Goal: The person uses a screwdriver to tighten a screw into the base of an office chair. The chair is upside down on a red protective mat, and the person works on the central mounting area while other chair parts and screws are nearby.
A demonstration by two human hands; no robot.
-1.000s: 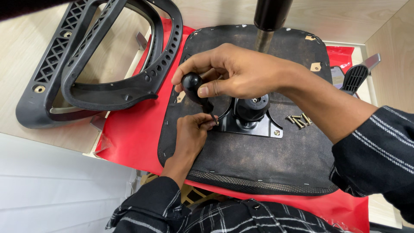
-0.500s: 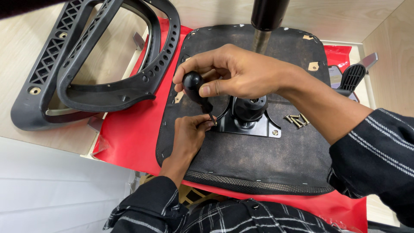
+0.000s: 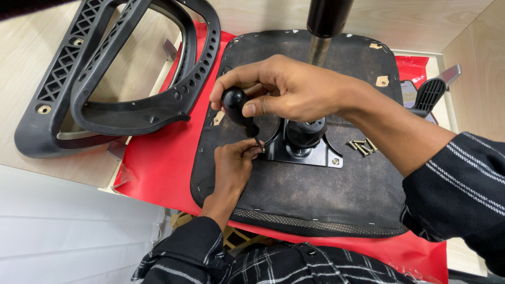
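Note:
An upturned chair seat [image 3: 294, 194] with a black fabric underside lies on a red sheet [image 3: 158, 168]. A black metal mounting plate [image 3: 310, 152] with a gas cylinder [image 3: 323, 31] stands at its middle. My right hand [image 3: 284, 94] grips a black-handled screwdriver [image 3: 236, 108], tilted down toward the plate's left corner. My left hand [image 3: 234, 165] pinches a screw [image 3: 259, 143] under the driver's tip, at the plate's edge.
Several loose brass screws [image 3: 362, 147] lie on the seat to the right of the plate. Two black plastic armrest frames [image 3: 121, 68] rest on the wooden floor at upper left. A black lever part [image 3: 428, 94] lies at the right.
Both hands and the screwdriver hold almost the same place at the plate's left corner; the view has shifted slightly.

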